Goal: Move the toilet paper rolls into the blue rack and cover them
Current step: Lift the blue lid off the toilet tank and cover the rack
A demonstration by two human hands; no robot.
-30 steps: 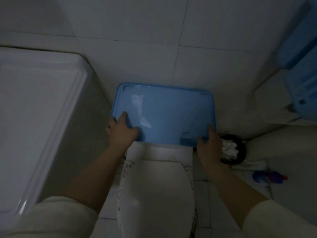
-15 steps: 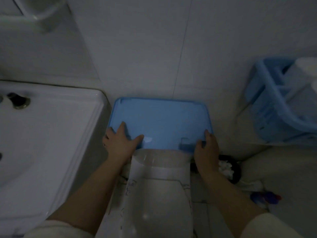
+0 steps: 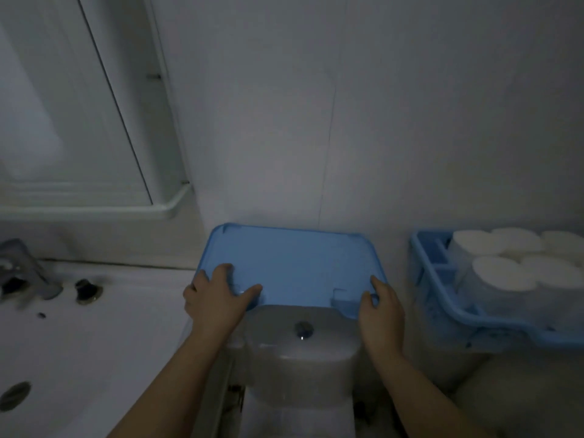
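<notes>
A flat blue plastic lid (image 3: 297,263) is held level above the toilet tank, close to the tiled wall. My left hand (image 3: 218,298) grips its near left corner, thumb on top. My right hand (image 3: 380,308) grips its near right corner by a notch. The blue rack (image 3: 442,298) stands to the right of the toilet with its top uncovered. Several white toilet paper rolls (image 3: 502,271) stand upright inside it, packed together.
The white toilet tank (image 3: 303,349) with a round flush button is right under the lid. A white sink (image 3: 79,336) with a metal tap fills the lower left. A mirror cabinet with a white ledge (image 3: 94,210) hangs above it.
Both hands have lifted the blue lid up from low behind the toilet to tank height. The view has tilted up, bringing the rack with the rolls into sight.
</notes>
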